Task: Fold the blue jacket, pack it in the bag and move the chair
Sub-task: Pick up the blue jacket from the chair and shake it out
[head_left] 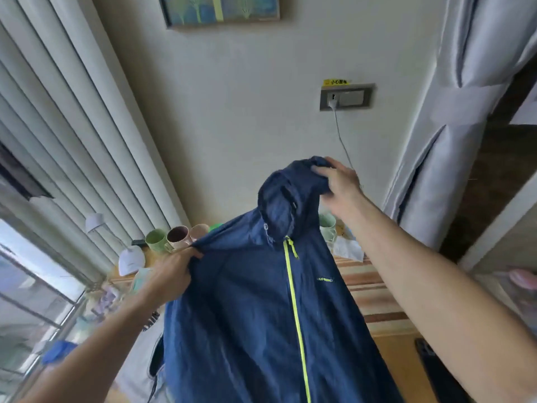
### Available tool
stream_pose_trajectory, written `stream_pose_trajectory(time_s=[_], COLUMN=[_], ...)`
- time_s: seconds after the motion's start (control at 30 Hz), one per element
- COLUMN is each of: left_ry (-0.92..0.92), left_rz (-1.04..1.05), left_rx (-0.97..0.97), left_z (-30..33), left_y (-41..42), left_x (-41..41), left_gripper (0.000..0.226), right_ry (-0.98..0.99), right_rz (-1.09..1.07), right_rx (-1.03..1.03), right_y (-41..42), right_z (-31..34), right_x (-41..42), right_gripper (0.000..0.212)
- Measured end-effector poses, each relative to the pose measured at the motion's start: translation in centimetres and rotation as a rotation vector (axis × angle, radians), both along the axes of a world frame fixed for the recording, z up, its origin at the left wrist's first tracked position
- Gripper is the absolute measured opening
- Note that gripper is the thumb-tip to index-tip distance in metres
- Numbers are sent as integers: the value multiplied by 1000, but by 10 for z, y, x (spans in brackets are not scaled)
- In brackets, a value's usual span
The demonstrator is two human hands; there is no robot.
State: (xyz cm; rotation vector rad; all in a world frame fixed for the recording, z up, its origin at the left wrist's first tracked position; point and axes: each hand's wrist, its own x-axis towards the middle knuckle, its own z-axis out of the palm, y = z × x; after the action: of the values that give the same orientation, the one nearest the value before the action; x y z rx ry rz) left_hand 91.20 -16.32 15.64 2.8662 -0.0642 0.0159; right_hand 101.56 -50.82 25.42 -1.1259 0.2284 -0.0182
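The blue jacket (255, 309) hangs in the air in front of me, front side facing me, its yellow-green zipper running down the middle. My left hand (171, 271) is shut on the jacket's shoulder at the left. Higher up, my right hand (340, 181) grips the top of the hood and holds it up. The jacket's lower part runs out of view at the bottom. No bag or chair can be made out for certain.
A wooden table (377, 289) with a striped cloth stands behind the jacket. On it are several mugs (174, 238), a white desk lamp (130, 258), crumpled tissue (348, 248) and a dark phone (427, 356). Curtains hang left and right; a charger cable drops from the wall socket (345, 97).
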Motion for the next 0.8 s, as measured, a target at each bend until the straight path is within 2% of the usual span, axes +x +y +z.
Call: stream_pose_trajectory(time_s=[0.13, 0.2, 0.27, 0.37, 0.43, 0.53, 0.57, 0.63, 0.73, 0.77, 0.8], left_ry=[144, 191, 230, 350, 432, 464, 448, 410, 443, 446, 433], left_rz=[-66, -75, -66, -25, 32, 100, 112, 132, 174, 171, 166], left_rx=[26, 51, 85, 119, 128, 239, 298, 362, 296, 275, 261], left_z=[-55, -81, -103, -137, -155, -172, -176, -183, -197, -201, -204], left_y=[26, 39, 48, 59, 63, 56, 51, 38, 27, 26, 27], left_x=[76, 104, 125, 143, 147, 145, 143, 136, 124, 121, 118], left_gripper=[58, 59, 57, 60, 63, 53, 47, 39, 34, 34, 35], right_ry=[115, 151, 175, 178, 224, 490, 515, 529, 626, 626, 609], right_rz=[-21, -43, -43, 65, 260, 729, 753, 606, 497, 521, 542], right_rx=[-77, -134, -241, -466, -627, -749, -842, -1137, -1425, -1458, -1462], right_y=[33, 41, 43, 47, 46, 30, 19, -10, -43, -51, -59], right_z=[-63, -100, -139, -196, -231, -280, -295, -322, -354, -366, -376], right_x=[86, 115, 125, 100, 69, 21, 10, -5, -20, -21, -20], right_gripper=[61, 68, 65, 59, 48, 20, 20, 32, 71, 70, 56])
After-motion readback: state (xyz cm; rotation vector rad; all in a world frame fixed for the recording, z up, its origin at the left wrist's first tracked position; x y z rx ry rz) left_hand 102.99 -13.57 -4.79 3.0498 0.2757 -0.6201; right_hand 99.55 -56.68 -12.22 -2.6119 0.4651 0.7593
